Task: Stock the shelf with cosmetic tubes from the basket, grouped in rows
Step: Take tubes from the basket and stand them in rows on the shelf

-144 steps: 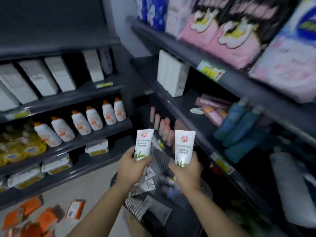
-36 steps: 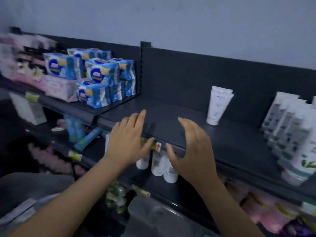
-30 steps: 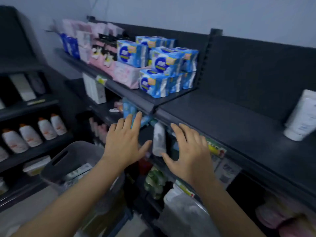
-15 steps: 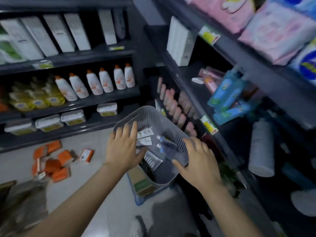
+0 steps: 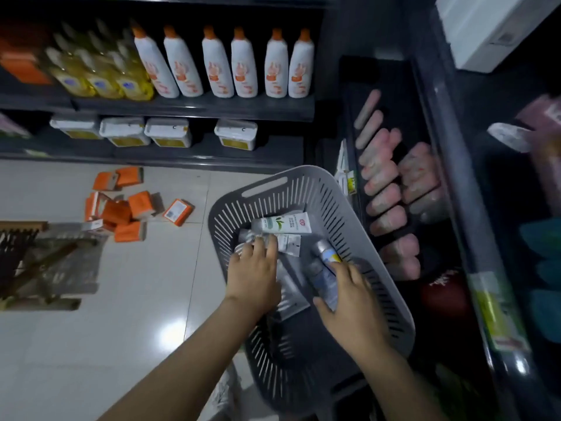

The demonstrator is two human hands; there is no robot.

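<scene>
Several cosmetic tubes (image 5: 282, 223) are found lying loose in the grey slatted basket (image 5: 303, 183), so stocking is judged unfinished; the rows being filled cannot be identified in view. The left hand (image 5: 253, 275) is laid with fingers extended on small white tubes, nothing gripped. The right hand (image 5: 349, 296) is curled round a blue-grey tube (image 5: 326, 278), thumb opposite fingers. Basket walls stand close about both hands. The basket's right rim lies just beside the low shelf (image 5: 403, 95) of pink tubes (image 5: 382, 168); open floor (image 5: 121, 299) is noted leftward, with scattered orange boxes (image 5: 121, 205) well apart.
</scene>
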